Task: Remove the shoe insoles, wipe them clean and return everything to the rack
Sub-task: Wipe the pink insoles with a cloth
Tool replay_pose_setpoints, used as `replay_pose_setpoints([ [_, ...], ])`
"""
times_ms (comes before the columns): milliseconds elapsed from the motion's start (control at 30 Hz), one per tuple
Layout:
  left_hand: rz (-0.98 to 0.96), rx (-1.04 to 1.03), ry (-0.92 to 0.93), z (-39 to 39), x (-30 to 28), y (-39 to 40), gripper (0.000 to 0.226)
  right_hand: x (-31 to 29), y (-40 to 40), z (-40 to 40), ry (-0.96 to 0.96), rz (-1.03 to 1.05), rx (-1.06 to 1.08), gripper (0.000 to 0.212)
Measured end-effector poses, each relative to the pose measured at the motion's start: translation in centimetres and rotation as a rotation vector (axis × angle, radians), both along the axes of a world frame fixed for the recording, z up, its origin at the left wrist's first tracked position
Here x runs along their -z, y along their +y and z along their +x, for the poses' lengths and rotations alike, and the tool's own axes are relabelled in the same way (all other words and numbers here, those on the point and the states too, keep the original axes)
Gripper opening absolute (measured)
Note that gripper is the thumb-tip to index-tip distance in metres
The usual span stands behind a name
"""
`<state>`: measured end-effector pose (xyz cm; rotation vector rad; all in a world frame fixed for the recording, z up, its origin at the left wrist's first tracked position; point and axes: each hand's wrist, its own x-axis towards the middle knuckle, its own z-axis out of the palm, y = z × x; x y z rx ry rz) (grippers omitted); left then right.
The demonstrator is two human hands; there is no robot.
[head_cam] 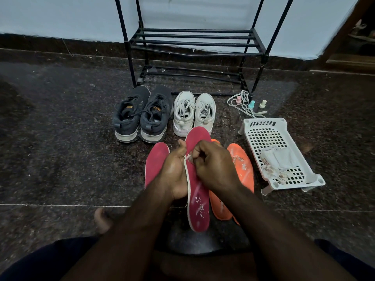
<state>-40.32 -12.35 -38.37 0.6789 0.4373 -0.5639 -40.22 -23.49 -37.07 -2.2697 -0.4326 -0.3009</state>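
A red insole [197, 199] is held up above the floor [60, 138] by both hands. Its left edge is gripped by the left hand [175, 171], thumb raised along it, while the right hand [213, 165] is curled against its upper face, fingers bunched. White specks are seen on its heel end. A second red insole [155, 161] and two orange insoles [242, 165] lie on the floor beneath. Behind them, dark sneakers [142, 114] and white sneakers [193, 112] are set before a black rack [194, 43]. A white basket [278, 151] holding cloths stands at the right.
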Motion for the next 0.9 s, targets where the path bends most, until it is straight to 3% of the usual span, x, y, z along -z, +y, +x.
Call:
replay_pose_setpoints([
  [67, -0.018, -0.006, -0.02, 0.0, 0.0, 0.1, 0.078, -0.4, 0.2, 0.1, -0.008, 0.041, 0.035, 0.03],
  [200, -0.041, -0.009, -0.046, 0.1, 0.0, 0.2, 0.077, -2.4, -1.6, 1.3, 0.185, 0.326, 0.025, 0.02],
  [300, -0.06, -0.005, -0.045, 0.2, 0.2, 0.1, 0.077, -3.3, -3.3, 2.1, 0.249, 0.4, -0.01, 0.03],
  [500, -0.078, 0.0, -0.024, 0.3, 0.5, 0.3, 0.075, -2.6, -3.6, 2.2, 0.044, 0.049, 0.085, 0.017],
  [700, -0.082, -0.01, 0.003, 0.4, 0.6, 0.2, 0.074, -1.8, -2.7, 2.2, -0.111, -0.266, 0.007, 0.018],
  [900, -0.061, 0.012, -0.062, 0.6, 0.8, 0.2, 0.081, -1.8, -2.5, 1.6, 0.069, -0.181, 0.053, 0.023],
])
